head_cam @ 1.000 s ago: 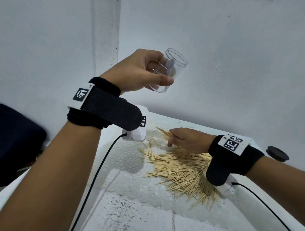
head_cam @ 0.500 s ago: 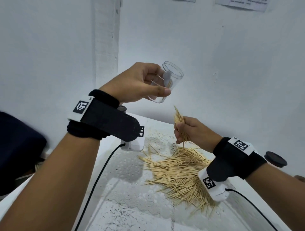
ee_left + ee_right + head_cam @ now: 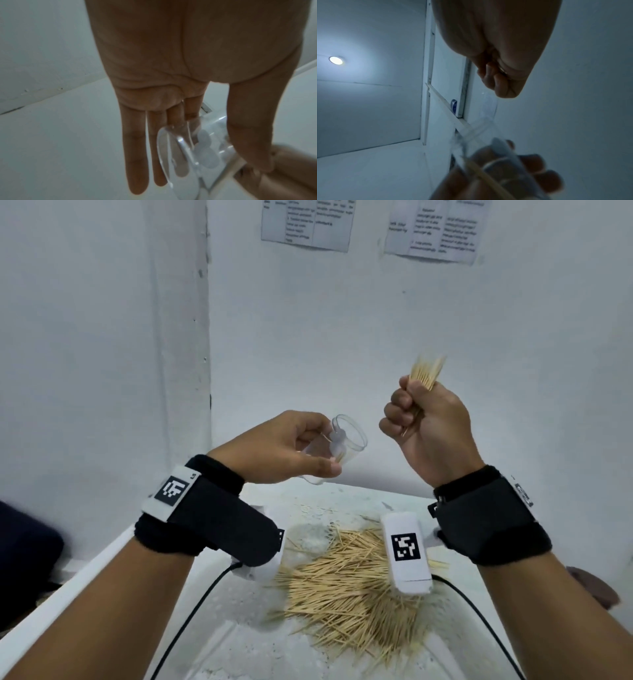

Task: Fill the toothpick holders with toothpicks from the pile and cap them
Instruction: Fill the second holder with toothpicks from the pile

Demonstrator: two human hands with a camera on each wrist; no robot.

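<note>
My left hand (image 3: 291, 450) grips a clear plastic toothpick holder (image 3: 346, 446), tilted with its open mouth toward the upper right. At least one toothpick shows inside it. In the left wrist view the holder (image 3: 197, 148) lies between thumb and fingers. Just right of the holder and a little higher, my right hand (image 3: 421, 419) is a fist round a bundle of toothpicks (image 3: 428, 371) that stick up out of it. The toothpick pile (image 3: 352, 587) lies on the white table (image 3: 239, 645) below both hands. The right wrist view shows the curled right fingers (image 3: 501, 81) above the holder (image 3: 479, 135).
A dark round cap (image 3: 592, 587) lies blurred at the table's right edge. A dark object (image 3: 24, 559) sits off the table's left side. White walls close in behind and to the left, with two printed sheets (image 3: 308, 224) pinned high up.
My right hand has risen from the pile with a bundle of toothpicks, up to the right of the holder. My left hand has brought the holder lower.
</note>
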